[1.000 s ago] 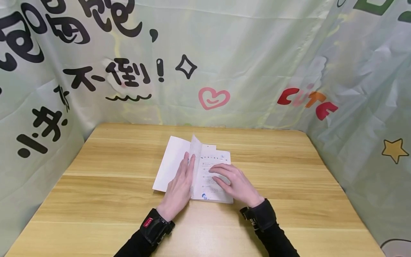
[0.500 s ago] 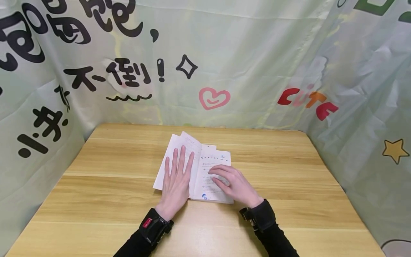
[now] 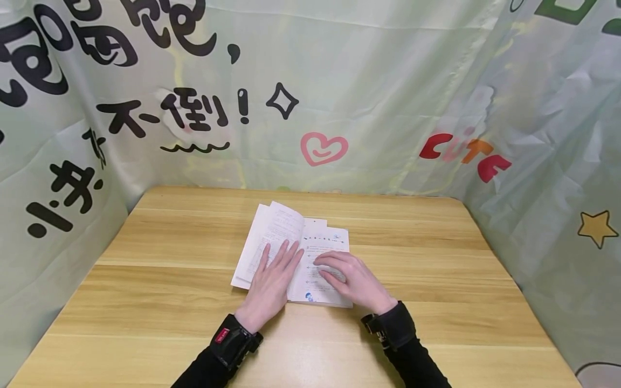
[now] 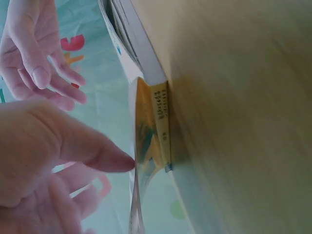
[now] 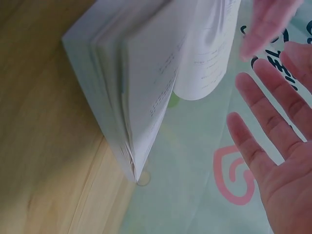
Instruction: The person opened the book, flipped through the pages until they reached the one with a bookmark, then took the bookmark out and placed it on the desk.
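Two bare hands and forearms reach in from the bottom edge. Both arms wear long black sleeves that end at the wrists. The left hand [image 3: 268,288] has a black strap around its wrist, holding a small black device with a little red label on its side. The right hand [image 3: 356,280] has a similar black wrist strap with a dark buckle-like fitting. No rings or gloves show on the fingers.

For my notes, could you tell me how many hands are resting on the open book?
2: the left hand lies on the book's left page, the right hand on its right page.
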`<action>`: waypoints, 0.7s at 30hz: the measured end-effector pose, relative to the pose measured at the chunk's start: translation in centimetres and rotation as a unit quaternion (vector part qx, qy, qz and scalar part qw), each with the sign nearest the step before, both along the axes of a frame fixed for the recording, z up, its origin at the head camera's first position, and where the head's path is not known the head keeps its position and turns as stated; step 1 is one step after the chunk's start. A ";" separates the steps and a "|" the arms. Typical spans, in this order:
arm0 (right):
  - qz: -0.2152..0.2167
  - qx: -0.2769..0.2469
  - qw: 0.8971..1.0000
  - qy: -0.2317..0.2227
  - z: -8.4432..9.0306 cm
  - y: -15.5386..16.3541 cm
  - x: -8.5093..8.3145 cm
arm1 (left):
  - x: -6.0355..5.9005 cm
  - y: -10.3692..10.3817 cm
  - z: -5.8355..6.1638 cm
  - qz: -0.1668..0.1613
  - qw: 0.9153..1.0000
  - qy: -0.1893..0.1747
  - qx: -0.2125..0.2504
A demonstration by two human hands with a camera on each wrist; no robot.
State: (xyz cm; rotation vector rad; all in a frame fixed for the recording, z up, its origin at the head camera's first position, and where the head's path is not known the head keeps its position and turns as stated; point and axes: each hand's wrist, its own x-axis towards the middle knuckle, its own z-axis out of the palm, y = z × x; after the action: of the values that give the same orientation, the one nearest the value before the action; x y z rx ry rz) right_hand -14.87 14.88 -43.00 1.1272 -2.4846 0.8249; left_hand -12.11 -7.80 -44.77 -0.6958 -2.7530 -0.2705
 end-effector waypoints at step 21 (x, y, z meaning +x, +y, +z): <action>0.006 0.041 0.998 -0.053 0.0 0.1 0.1 | 0.3 -0.5 0.2 0.006 0.987 -0.162 -0.008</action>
State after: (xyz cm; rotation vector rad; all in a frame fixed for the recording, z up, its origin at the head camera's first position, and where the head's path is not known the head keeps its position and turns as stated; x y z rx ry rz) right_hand -14.74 14.98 -42.98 1.1543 -2.6237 0.8125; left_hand -11.84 -8.26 -44.55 -0.6913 -3.0674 -0.3899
